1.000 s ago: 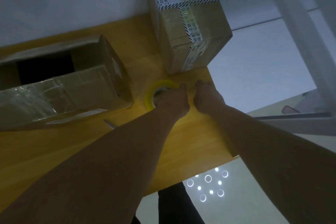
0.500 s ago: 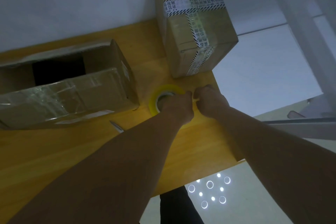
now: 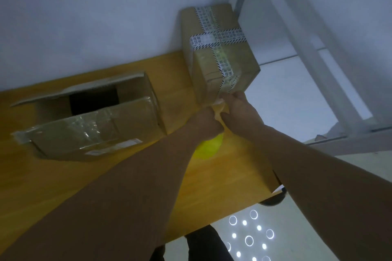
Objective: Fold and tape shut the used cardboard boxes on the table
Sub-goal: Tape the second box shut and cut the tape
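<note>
The taping step is under way on the taped box [image 3: 222, 65], which is standing at the far right end of the table [image 3: 106, 176], close against the wall. The left hand [image 3: 206, 125] is holding the yellow tape roll [image 3: 210, 148] just above the table, its grip curling over the roll so that only the lower part of the yellow ring is showing under the wrist. The right hand [image 3: 239, 110] is reaching to the box's near bottom corner, its grip pinching the free end of a pale strip of tape [image 3: 219, 109] that is running between the two hands. Whether that end is already sticking to the cardboard is hard to tell, since the fingers are covering the spot.

The next move probably calls for pressing the end down firmly on the corner, then pulling the roll away to draw out enough length, keeping the strip taut so it is not folding onto itself.

The open box [image 3: 95, 121] is lying on the left of the table, well apart from the hands, with its flaps unfolded; by the look of it, that one is waiting to be folded and sealed.
</note>
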